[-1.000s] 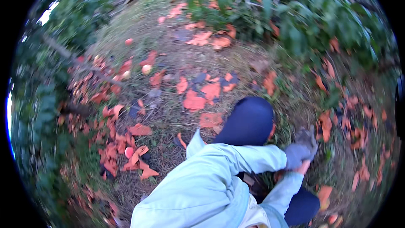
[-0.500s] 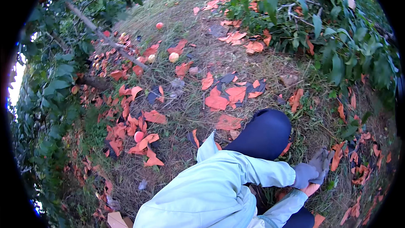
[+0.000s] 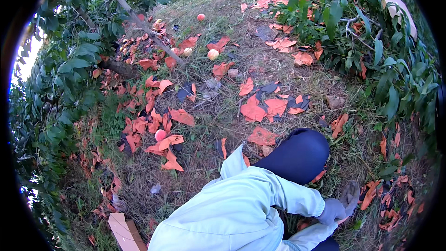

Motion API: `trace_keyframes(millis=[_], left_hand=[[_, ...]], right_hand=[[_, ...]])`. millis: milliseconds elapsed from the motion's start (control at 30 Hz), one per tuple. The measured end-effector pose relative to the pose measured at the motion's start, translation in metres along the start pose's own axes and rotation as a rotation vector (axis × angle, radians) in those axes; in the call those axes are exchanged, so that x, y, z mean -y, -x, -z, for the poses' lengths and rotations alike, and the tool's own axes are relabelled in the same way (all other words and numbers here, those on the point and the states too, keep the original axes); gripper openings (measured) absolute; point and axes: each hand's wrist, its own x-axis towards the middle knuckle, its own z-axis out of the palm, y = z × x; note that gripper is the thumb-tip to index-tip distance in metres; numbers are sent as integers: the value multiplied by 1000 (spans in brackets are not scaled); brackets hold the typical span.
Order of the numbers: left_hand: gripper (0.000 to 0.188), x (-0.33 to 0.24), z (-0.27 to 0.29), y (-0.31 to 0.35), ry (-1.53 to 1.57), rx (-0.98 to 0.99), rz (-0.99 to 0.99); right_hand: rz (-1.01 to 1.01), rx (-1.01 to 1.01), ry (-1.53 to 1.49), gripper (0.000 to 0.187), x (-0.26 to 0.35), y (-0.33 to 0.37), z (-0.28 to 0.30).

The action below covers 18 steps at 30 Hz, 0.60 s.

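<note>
My left hand [image 3: 332,211], in a grey glove, is closed around the lower part of another grey glove [image 3: 349,196] at the lower right. That glove is on my right hand [image 3: 347,203], whose fingers point away, stretched out. A strip of bare skin [image 3: 343,220] shows between it and my right sleeve [image 3: 318,234]. Both hands are low over the grass, just right of my dark-trousered knee [image 3: 302,153]. My left fingertips are partly hidden.
Torn orange and black paper pieces [image 3: 274,107] litter the grass. Several peaches [image 3: 160,135] lie among them. Leafy branches [image 3: 367,28] hang at the right, more foliage and a bare branch [image 3: 139,21] at the left. A cardboard box [image 3: 125,230] is at the lower left.
The view has swung left, so the ground shifts right and down and more of the cardboard box shows. Less bare skin is visible at my right wrist; my hands stay together.
</note>
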Motion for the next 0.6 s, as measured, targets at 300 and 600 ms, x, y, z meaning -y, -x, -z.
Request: trace_keyframes(millis=[300,600], left_hand=[[20,6,2,-2,-291,-485,158],[19,25,-3,-9,-414,-157,-61]], right_hand=[[4,12,58,53,-2,11,-14],[73,-28,86,53,-6,27,11]])
